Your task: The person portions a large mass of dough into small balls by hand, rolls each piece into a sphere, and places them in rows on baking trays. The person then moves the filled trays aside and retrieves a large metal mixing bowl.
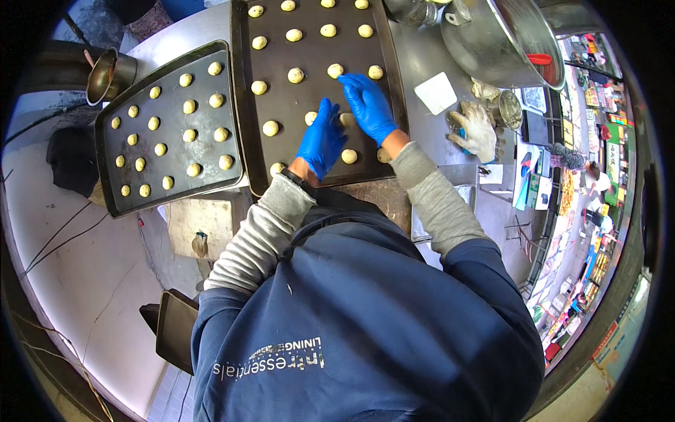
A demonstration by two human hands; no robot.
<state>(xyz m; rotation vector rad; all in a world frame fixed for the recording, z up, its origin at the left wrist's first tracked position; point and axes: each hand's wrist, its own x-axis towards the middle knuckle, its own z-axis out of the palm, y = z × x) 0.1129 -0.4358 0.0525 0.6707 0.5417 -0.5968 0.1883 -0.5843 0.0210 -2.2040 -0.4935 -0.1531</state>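
Note:
Both my hands wear blue gloves and hover over a large dark baking tray (321,53) set with spaced rows of pale dough balls (328,30). My left hand (324,140) points away from me, its thumb apart from its fingers, beside one dough ball (311,118). My right hand (368,108) reaches left, fingers extended, its fingertips close to another dough ball (335,70). A blurred dough ball (347,120) shows between the hands; I cannot tell whether it touches the tray or a glove. Neither hand visibly grips anything.
A second tray (171,113) with smaller-looking dough balls adjoins on the left. A metal pot (108,76) stands beyond it. To the right are a white square scraper or card (435,93), a pale work glove (477,132), a metal cup (510,109) and a large steel bowl (474,47).

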